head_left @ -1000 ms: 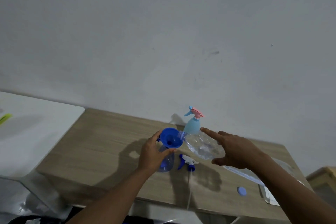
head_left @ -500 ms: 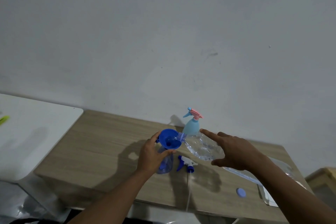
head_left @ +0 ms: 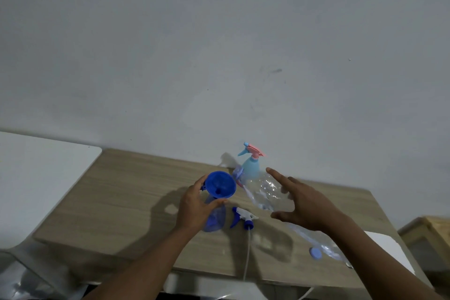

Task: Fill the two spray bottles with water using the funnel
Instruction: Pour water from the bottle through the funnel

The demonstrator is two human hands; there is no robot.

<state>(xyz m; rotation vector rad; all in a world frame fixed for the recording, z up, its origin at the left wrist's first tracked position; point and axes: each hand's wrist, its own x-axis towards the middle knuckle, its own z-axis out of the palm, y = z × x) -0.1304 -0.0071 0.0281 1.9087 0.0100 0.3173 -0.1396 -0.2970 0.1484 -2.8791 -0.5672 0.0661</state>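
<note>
A blue funnel [head_left: 221, 185] sits in the neck of a translucent blue spray bottle [head_left: 214, 219] on the wooden table [head_left: 136, 197]. My left hand [head_left: 194, 207] grips the funnel and the bottle's top. My right hand [head_left: 306, 204] holds a clear plastic water bottle [head_left: 263, 191], tilted on its side with its mouth at the funnel's rim. Behind it stands a light blue spray bottle [head_left: 250, 168] with its pink and blue trigger head on. A loose blue and white spray head [head_left: 242, 219] with its tube lies on the table between my hands.
A small blue cap [head_left: 316, 253] lies near the table's front right, beside a clear plastic bag [head_left: 314, 241]. A white surface [head_left: 36, 178] adjoins the table on the left. A wooden cabinet [head_left: 428, 234] stands at the far right. The wall rises right behind the table.
The water bottle stays tipped at the funnel. Both hands have held their places; the view has shifted slightly.
</note>
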